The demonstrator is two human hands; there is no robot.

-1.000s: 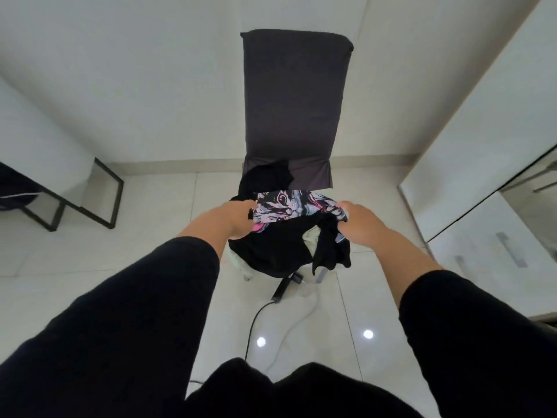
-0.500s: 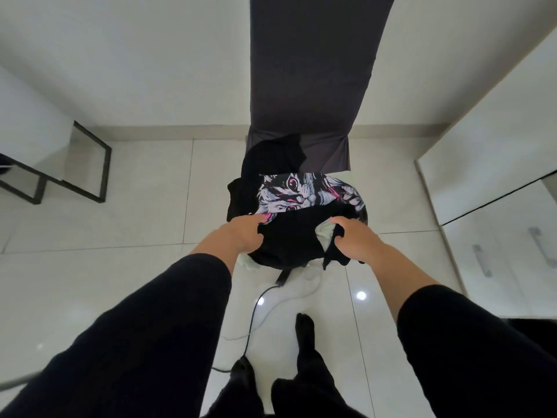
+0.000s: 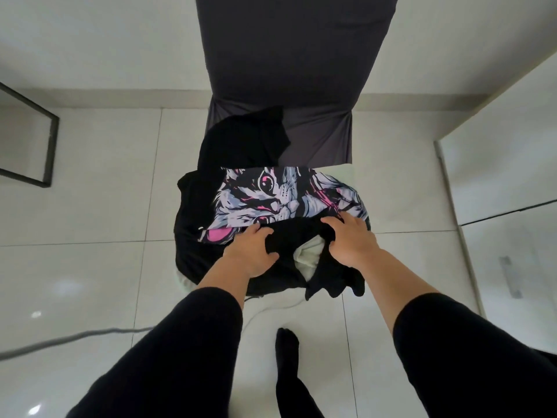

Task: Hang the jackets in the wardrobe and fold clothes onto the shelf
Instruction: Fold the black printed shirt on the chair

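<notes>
I held both hands, left hand [image 3: 251,254] and right hand [image 3: 351,239], fingers curled, gripping the black shirt [image 3: 277,200]; the overhanging near hem risked sliding off the chair [image 3: 316,137].

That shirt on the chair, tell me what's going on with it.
A person is folding a black cat-print shirt on the seat of a grey-covered chair. The left hand and the right hand both grip its near black edge, which lies folded up over the print. Something white shows underneath. Nothing has reached a shelf yet.
</notes>
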